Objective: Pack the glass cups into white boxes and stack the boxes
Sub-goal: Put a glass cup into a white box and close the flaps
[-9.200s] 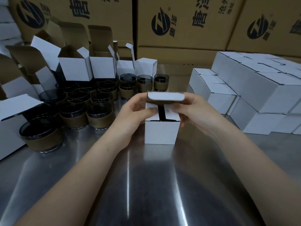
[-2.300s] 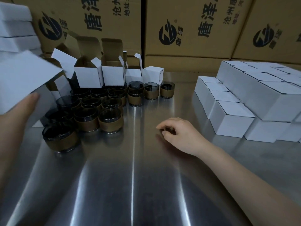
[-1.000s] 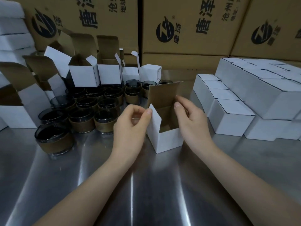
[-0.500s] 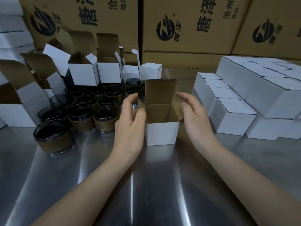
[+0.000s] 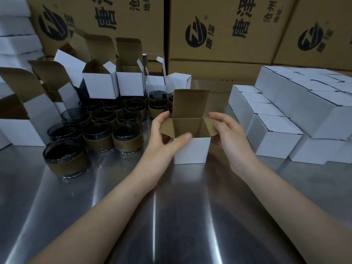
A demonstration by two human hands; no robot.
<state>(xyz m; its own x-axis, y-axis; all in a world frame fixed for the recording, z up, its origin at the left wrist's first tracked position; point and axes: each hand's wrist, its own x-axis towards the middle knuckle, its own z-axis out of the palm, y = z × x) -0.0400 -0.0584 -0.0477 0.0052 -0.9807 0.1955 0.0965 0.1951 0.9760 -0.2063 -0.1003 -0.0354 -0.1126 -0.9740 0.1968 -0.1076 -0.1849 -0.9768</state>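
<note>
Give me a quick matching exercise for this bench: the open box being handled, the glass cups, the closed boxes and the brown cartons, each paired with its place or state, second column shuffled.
Column one:
1. open box
2. glass cups
3. closed boxes
4. brown cartons

Column two:
A. stacked on the right
B. at the back, printed with logos
C. centre, lid flap upright
D. grouped on the left, brown bands

Pairs: 1-C, 2-D, 3-A, 4-B.

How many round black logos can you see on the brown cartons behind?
3: left logo, centre logo, right logo above the closed white boxes. Another may be cut off at the right edge.
</note>
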